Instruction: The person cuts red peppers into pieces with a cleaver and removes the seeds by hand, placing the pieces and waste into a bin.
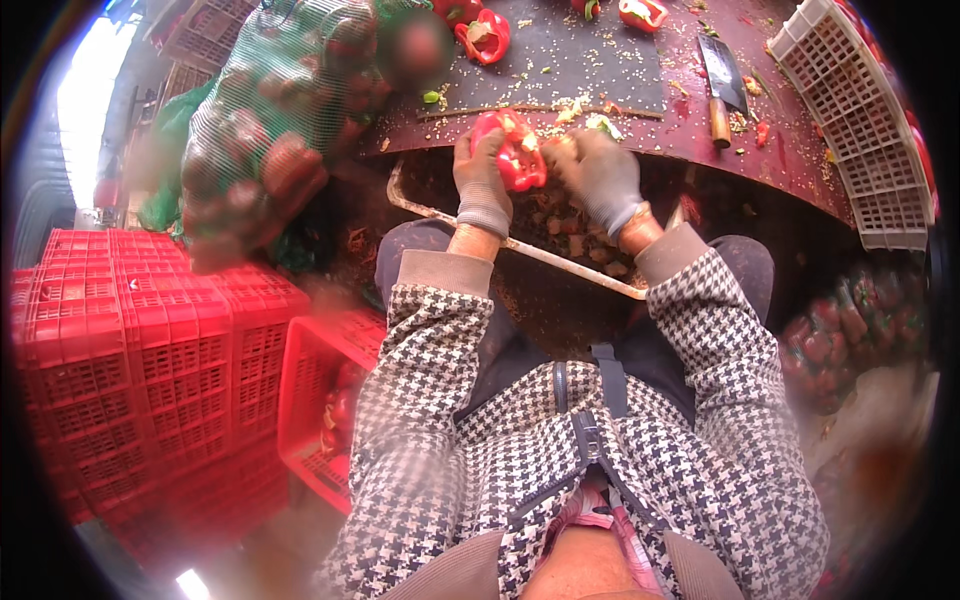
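My left hand point(484, 180), in a knit work glove, grips a cut red bell pepper point(519, 154) whose open inside faces right. Close beside it, my gloved right hand point(596, 176) has its fingers curled by the pepper's opening; a pale piece shows at the fingertips, but whether it is held is unclear. Both hands are over the table's near edge. A dark cutting mat point(555, 67) strewn with seeds bears scraps of pepper core point(602, 124). Beyond lie a hollowed red pepper point(484, 36) and another cut pepper point(643, 13). A cleaver point(724, 79) with a wooden handle rests right of the mat.
A white plastic crate point(859, 120) stands at the right, a green mesh sack point(277, 112) of peppers at the left. Red crates point(172, 315) are stacked lower left. Below the hands, a metal-rimmed container point(555, 259) holds scraps. Bagged peppers point(832, 337) lie lower right.
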Available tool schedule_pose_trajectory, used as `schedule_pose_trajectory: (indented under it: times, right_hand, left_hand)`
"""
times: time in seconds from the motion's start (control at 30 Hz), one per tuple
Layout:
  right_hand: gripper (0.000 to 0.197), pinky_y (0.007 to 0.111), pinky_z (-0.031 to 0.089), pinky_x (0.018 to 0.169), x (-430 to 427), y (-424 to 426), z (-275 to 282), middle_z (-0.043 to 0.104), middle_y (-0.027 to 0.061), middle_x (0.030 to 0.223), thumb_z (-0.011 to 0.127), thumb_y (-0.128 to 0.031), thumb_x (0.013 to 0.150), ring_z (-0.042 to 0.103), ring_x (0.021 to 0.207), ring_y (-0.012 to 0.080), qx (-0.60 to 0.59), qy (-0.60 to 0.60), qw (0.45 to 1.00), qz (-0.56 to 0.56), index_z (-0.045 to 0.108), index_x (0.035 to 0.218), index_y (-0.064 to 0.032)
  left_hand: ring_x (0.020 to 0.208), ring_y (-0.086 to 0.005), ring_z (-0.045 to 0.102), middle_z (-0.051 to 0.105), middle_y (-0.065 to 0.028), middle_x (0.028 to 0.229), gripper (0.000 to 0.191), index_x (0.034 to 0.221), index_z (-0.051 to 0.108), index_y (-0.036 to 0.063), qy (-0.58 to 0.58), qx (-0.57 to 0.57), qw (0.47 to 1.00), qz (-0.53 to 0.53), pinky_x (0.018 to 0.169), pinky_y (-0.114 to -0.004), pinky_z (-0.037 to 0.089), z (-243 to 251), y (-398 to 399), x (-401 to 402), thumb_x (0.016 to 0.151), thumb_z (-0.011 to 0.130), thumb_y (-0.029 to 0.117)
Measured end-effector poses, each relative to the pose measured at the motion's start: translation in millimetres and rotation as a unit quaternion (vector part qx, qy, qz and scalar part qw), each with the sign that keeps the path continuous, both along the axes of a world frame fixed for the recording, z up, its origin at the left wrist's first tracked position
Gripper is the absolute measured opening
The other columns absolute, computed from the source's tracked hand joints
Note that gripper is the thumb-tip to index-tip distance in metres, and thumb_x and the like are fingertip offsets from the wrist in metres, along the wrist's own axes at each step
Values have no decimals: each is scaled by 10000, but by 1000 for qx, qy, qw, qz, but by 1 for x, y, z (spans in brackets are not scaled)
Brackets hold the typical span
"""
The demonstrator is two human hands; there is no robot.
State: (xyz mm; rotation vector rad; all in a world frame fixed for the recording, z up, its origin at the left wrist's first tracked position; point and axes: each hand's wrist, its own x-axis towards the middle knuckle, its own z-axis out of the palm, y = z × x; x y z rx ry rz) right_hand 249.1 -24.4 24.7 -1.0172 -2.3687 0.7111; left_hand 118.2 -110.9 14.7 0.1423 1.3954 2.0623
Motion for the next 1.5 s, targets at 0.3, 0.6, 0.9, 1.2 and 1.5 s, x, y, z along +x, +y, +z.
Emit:
schedule_pose_trajectory:
  times: [0.3, 0.6, 0.9, 1.2, 1.5]
  right_hand:
    - [394, 419, 521, 663, 2, 10, 4, 649, 114, 858, 666, -433, 829, 655, 794, 305, 155, 13, 984, 87, 618, 1043, -107]
    - [226, 197, 423, 503, -6, 36, -18, 616, 13, 712, 577, -272, 974, 540, 572, 50, -428, 241, 869, 62, 614, 989, -50]
    - [428, 267, 507, 765, 6, 37, -13, 661, 108, 1029, 550, -345, 971, 629, 888, 139, -283, 267, 918, 83, 599, 1193, 17]
    - [503, 279, 429, 969, 5, 13, 4, 596, 83, 1221, 507, -337, 994, 555, 1097, 140, -360, 312, 868, 138, 470, 1358, 9]
    - [555, 326, 359, 1075, 1, 36, -9, 529, 88, 1317, 436, -425, 1014, 471, 1251, 185, -375, 381, 845, 16, 453, 1379, -7]
  left_hand:
    - [1034, -200, 607, 598, -88, 1143, 383, 1231, 527, 38, 14, 71, 987, -147, 885, -342, 519, 10, -10, 4, 899, 606, 213]
    - [1089, -227, 607, 612, -116, 1169, 348, 1238, 525, 8, -76, 122, 969, -201, 968, -372, 493, 8, -16, -7, 932, 563, 169]
    - [1163, -265, 565, 595, -114, 1229, 421, 1260, 525, 37, -98, 197, 957, -191, 1025, -432, 437, 20, -20, -5, 911, 580, 266]
    - [1061, -331, 592, 579, -197, 1154, 531, 1295, 472, 17, 448, -187, 874, -29, 926, -417, 474, -7, -5, -3, 801, 642, 117]
    - [1092, -384, 535, 548, -208, 1200, 648, 1377, 421, 13, 775, -100, 623, -25, 997, -458, 415, 7, 15, 34, 765, 630, 43]
